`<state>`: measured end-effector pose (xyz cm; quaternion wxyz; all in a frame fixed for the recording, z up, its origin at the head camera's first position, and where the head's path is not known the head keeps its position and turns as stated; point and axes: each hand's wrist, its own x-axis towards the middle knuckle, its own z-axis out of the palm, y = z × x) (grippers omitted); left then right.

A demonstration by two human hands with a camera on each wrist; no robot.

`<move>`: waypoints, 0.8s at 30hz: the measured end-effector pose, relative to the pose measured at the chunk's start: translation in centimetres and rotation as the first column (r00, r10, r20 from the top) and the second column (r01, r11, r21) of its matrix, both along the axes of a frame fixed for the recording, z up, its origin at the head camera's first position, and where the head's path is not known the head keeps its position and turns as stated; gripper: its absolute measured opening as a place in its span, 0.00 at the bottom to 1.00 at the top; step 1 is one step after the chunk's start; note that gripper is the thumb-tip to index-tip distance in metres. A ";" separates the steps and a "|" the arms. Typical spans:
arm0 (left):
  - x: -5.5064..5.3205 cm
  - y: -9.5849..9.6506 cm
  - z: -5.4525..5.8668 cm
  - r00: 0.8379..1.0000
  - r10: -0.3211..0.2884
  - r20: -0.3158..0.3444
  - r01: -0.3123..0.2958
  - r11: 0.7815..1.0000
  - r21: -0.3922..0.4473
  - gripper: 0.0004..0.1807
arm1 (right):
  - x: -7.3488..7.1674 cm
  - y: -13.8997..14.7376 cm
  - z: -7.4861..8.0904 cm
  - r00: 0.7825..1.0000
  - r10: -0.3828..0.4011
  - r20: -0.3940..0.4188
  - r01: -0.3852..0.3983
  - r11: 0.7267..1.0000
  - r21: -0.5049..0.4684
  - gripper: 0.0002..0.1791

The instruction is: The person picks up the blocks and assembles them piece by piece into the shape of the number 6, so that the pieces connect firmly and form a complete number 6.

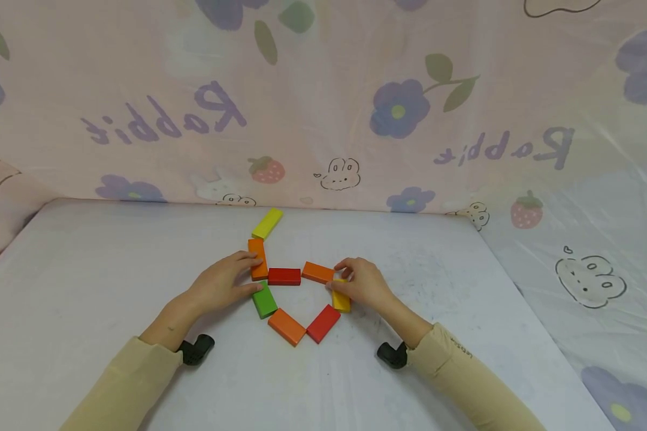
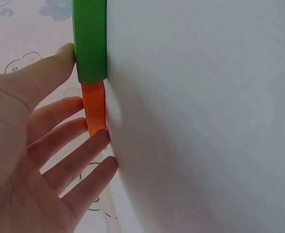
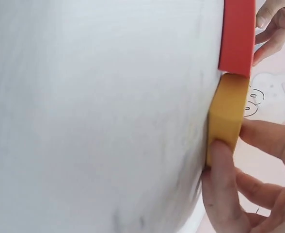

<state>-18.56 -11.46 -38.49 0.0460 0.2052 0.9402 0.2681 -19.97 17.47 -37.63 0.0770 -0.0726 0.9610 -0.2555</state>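
Observation:
Flat coloured blocks form a ring on the table. In the head view my left hand [image 1: 223, 281] touches the green block [image 1: 264, 300] with its thumb, while its fingers, spread and fairly straight, reach the upright orange block [image 1: 258, 269]. The left wrist view shows the thumb against the green block [image 2: 90, 43] and fingertips by the orange one [image 2: 95, 107]. On the ring's right side my right hand [image 1: 363, 282] pinches the yellow block [image 1: 341, 303], partly covering it. A red block [image 3: 237, 36] meets that yellow block [image 3: 227, 109] end to end in the right wrist view.
A red block [image 1: 284, 276] and an orange block [image 1: 317, 272] form the ring's far side. Another orange block [image 1: 287, 327] and a red block [image 1: 323, 324] lie nearest me. A lime-yellow block [image 1: 267, 223] sits at the back, before the patterned curtain [image 1: 313, 120].

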 end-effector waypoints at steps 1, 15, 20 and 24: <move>0.0 0.0 0.0 1.000 0.000 0.000 0.000 1.000 0.000 0.30 | 0.0 0.0 0.0 1.000 -0.005 0.000 0.005 1.000 0.000 0.19; 0.0 0.0 0.0 1.000 0.003 0.001 -0.003 1.000 0.005 0.29 | -0.4 -1.6 1.1 0.993 0.096 -0.070 -0.091 0.994 0.067 0.26; 0.0 0.1 0.0 1.000 0.007 0.004 -0.007 1.000 -0.001 0.29 | -1.2 -2.4 0.6 0.977 0.198 -0.075 -0.201 0.979 -0.041 0.26; 0.1 0.1 0.0 1.000 0.014 0.013 -0.013 1.000 -0.012 0.29 | -1.8 -3.2 0.4 0.950 0.308 -0.047 -0.310 0.948 -0.067 0.24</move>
